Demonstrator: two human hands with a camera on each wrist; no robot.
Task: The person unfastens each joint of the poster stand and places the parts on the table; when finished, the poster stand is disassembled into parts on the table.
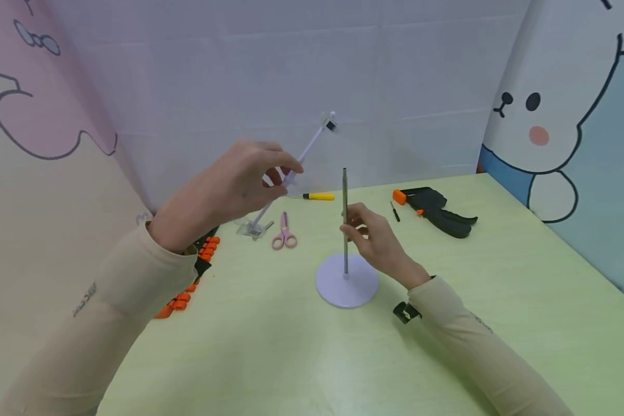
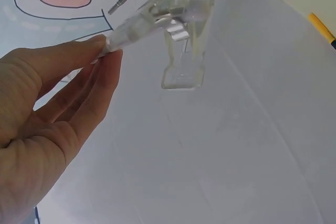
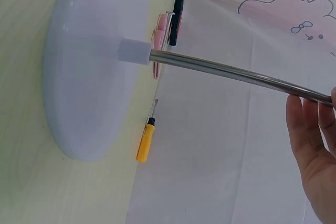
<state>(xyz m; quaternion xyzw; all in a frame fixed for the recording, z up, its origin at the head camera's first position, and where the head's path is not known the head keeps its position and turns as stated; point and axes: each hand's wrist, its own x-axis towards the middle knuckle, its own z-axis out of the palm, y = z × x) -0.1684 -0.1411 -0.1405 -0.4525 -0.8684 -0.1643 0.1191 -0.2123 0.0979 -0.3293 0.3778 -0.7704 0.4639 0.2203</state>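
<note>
Left hand (image 1: 229, 188) lifting clear clip arm (image 1: 291, 173), right hand (image 1: 377, 240) pinching upright rod (image 1: 345, 196)

two hands (image 1: 229, 185), two screwdrivers (image 1: 318, 196), one scissors (image 1: 284, 236), one round-based stand (image 1: 346, 282), one clamp (image 1: 439, 211)

Your round base (image 1: 346, 283) sits on the tabletop (image 1: 291, 358) near the middle, with the metal rod (image 1: 345, 196) standing upright from its centre. Your right hand (image 1: 377, 240) is just right of the rod, fingers on it partway up. Your left hand (image 1: 229, 190) is raised to the left of the rod and pinches the clear arm (image 1: 296, 167), which slants up and right, its clip end (image 1: 253, 229) lowest. The scissors (image 1: 284, 234) lie just right of that clip end. Farther back lies the screwdriver (image 1: 314, 196). The clamp tool (image 1: 439, 211) lies far right. A small clip (image 1: 405, 312) lies under your right wrist.
</note>
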